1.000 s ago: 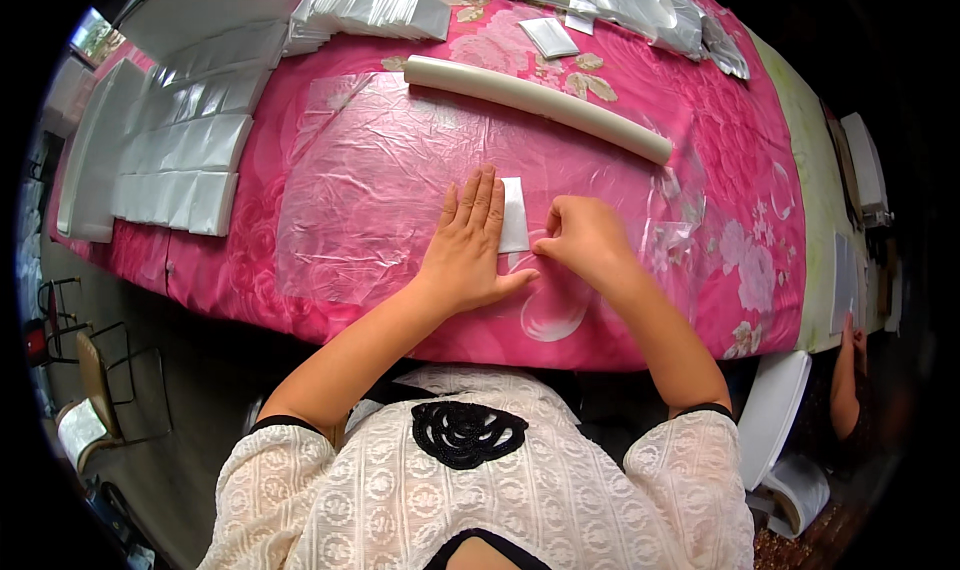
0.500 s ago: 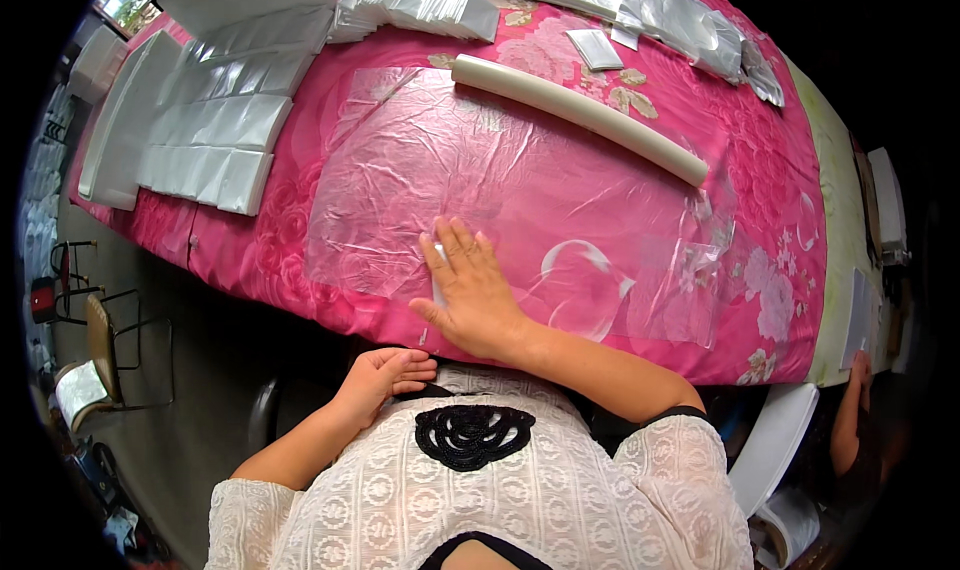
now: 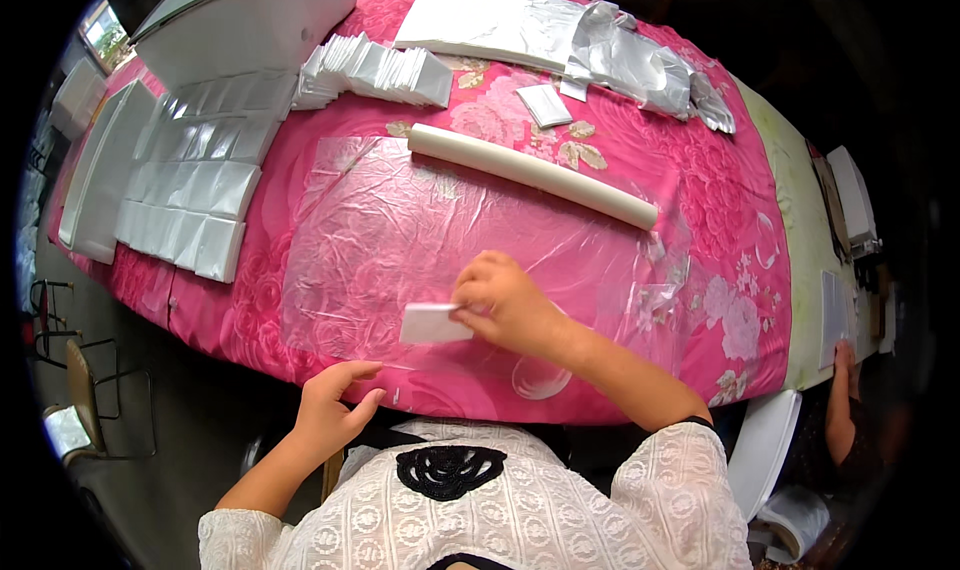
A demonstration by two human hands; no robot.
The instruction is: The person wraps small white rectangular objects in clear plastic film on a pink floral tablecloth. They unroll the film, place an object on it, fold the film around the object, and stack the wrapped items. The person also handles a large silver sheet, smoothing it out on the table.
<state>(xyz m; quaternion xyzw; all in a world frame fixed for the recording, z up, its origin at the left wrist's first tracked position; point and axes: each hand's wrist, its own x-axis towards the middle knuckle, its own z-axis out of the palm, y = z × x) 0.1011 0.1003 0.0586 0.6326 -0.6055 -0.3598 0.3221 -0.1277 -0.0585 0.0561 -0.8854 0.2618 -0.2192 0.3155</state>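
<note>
I pinch a small white packet point(image 3: 436, 323) in my right hand point(image 3: 505, 303) over the clear plastic sheet point(image 3: 420, 240), my left hand point(image 3: 335, 405) half-open and empty at the near table edge point(image 3: 250, 355); laying it flat seems to call for steadying.

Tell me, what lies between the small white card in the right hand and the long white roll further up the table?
Only the crinkled clear plastic sheet over the pink flowered cloth, in the head view; nothing else lies between card and roll.

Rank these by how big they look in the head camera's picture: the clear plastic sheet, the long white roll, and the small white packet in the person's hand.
1. Clear plastic sheet, by far the largest.
2. Long white roll.
3. Small white packet, held in the right hand; it is nearest the camera yet looks smallest.
</note>
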